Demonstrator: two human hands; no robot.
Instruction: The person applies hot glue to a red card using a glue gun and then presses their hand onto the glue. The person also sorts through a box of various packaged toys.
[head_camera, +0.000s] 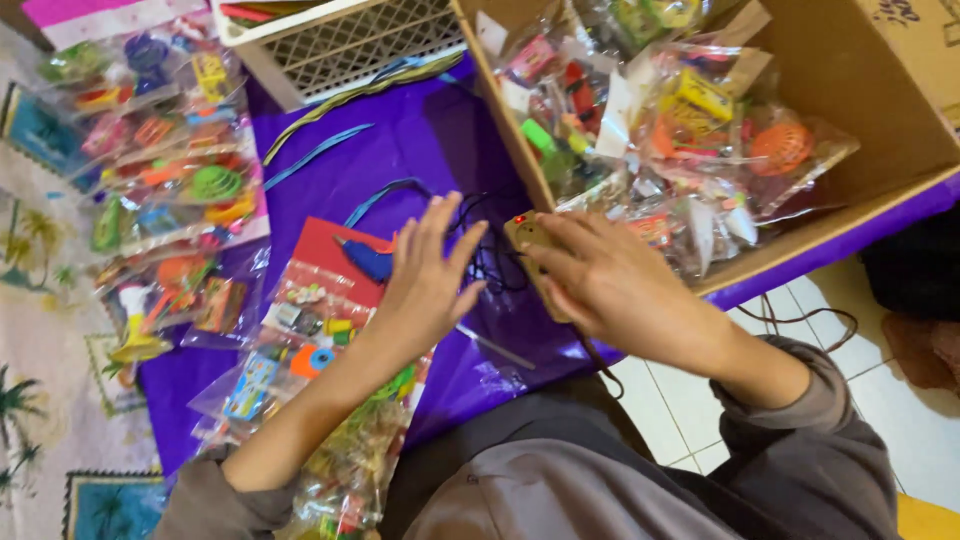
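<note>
My right hand (610, 285) rests on a small tan device with a red light (527, 232) lying on the purple sheet (420, 130), fingers curled over it. A black cord (490, 262) trails from it. My left hand (428, 272) hovers just left of the device with fingers spread, above a clear bag of small toys with a red card (322, 290). More clear toy bags (300, 400) lie under my left forearm.
An open cardboard box (850, 120) full of packed toy bags stands at the upper right. A white lattice basket (350, 40) is at the top. A row of toy bags (160, 160) lies at the left on a patterned mat (40, 330). White floor tiles (700, 410) show below.
</note>
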